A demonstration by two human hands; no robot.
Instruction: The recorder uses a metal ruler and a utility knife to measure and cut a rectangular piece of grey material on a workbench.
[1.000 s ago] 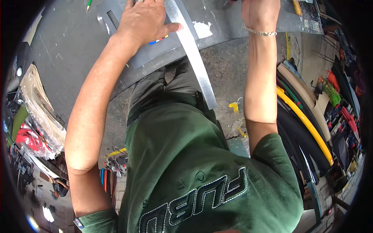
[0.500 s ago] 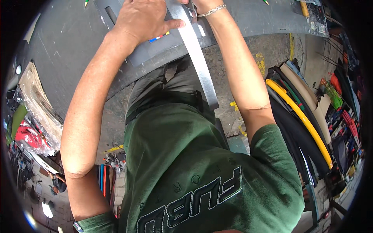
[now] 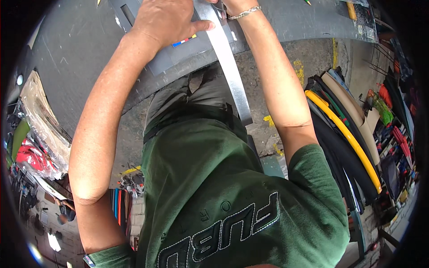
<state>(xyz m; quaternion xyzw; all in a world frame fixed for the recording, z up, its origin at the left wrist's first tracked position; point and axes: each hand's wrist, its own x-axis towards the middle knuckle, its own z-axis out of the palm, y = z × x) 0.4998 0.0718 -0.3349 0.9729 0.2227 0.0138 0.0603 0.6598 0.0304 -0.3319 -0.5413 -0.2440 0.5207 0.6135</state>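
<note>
A long shiny steel straightedge [image 3: 230, 71] runs from the top of the view over the table's near edge, its lower end reaching past the edge in front of my body. My left hand [image 3: 167, 20] presses down flat beside it, thumb stretched across the metal; its fingertips are cut off by the top of the view. Beneath that hand lies a dark grey sheet [image 3: 158, 64] with a small patch of coloured blocks [image 3: 184, 41]. My right hand [image 3: 237, 5], below a chain bracelet [image 3: 245, 12], is closed at the straightedge's right side; what it grips is mostly out of view.
The dark grey worktable [image 3: 67, 67] curves across the top. A yellow-handled tool [image 3: 351, 11] lies on its far right. Rolls of material, one yellow [image 3: 346, 140], stand to the right. Plastic-wrapped sheets [image 3: 40, 107] and a red bundle [image 3: 33, 157] sit at the left.
Both hands and the straightedge stay almost in place. The view has shifted very slightly, and a pencil tip at the top left has moved nearly out of sight.
</note>
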